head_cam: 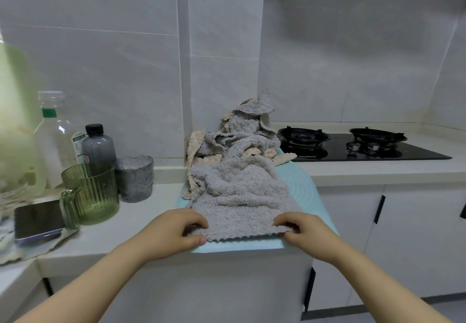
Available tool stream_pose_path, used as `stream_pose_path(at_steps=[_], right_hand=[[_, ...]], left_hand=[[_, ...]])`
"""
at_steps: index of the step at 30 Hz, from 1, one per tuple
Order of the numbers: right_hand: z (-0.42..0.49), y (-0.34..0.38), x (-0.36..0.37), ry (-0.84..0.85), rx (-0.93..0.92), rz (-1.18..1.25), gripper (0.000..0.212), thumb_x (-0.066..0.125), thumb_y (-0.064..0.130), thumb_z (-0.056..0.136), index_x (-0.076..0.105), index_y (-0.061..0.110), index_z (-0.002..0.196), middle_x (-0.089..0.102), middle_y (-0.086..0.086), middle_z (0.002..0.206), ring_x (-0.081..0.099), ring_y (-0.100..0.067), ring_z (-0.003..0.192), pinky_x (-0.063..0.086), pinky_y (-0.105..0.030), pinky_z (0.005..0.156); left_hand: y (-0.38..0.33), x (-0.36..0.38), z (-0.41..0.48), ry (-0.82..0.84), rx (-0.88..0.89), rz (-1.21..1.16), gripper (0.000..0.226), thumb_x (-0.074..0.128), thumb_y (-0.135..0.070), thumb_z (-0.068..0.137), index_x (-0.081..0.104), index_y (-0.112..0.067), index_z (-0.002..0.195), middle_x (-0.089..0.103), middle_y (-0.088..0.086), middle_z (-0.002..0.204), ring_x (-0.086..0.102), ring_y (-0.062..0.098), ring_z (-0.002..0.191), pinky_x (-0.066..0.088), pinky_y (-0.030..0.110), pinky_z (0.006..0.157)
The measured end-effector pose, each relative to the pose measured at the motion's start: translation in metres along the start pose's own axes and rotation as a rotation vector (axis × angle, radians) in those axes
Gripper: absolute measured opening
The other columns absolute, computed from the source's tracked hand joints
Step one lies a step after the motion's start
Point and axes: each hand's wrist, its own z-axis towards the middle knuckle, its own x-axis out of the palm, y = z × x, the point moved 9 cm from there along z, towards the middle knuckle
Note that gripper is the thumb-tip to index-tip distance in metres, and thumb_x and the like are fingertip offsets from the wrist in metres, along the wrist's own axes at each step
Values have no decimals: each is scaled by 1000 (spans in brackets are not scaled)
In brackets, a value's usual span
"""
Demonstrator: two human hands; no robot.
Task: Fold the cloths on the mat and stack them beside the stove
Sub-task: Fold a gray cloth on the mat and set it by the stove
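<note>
1. The left hand (176,229) and right hand (302,232) each pinch a near corner of the grey cloth (239,211) on the blue mat (300,181).
2. Cloth pile (239,141): 12 o'clock of it; stove (353,146): 2 o'clock.
3. Green ribbed jug (93,191), grey tumbler (135,179), dark bottle (98,146): 9 o'clock; contents cannot be told.

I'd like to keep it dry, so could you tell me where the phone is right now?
In the head view the phone lies at the far left of the counter, beside the green ribbed cup.

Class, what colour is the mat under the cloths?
Pale turquoise, a light blue-green mat, shown best in the head view.
</note>
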Motion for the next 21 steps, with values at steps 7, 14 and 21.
stream_pose_path(at_steps=[7,14,21], right_hand=[[-7,-4,-14,-135,61,-116,26,45,9,89,66,15,103,66,0,99,55,-15,90,37,-17,65],[-18,1,-31,-244,82,-100,16,46,13,91,56,19,80,49,4,64,45,-14,64,29,-24,53],[-39,-1,-38,-146,84,110,15,64,23,86,62,26,71,55,9,62,46,-5,60,34,-20,56]], left_hand=[[-11,-5,-12,-191,40,501,19,36,-26,62,52,-21,52,54,-7,48,53,13,40,27,20,30],[-30,-39,-6,-355,25,397,18,40,-22,70,57,-17,66,54,-3,52,51,20,39,23,20,44],[-27,-28,-16,-5,-62,57,46,73,-42,76,62,-23,116,64,-9,112,56,5,102,37,10,78]])
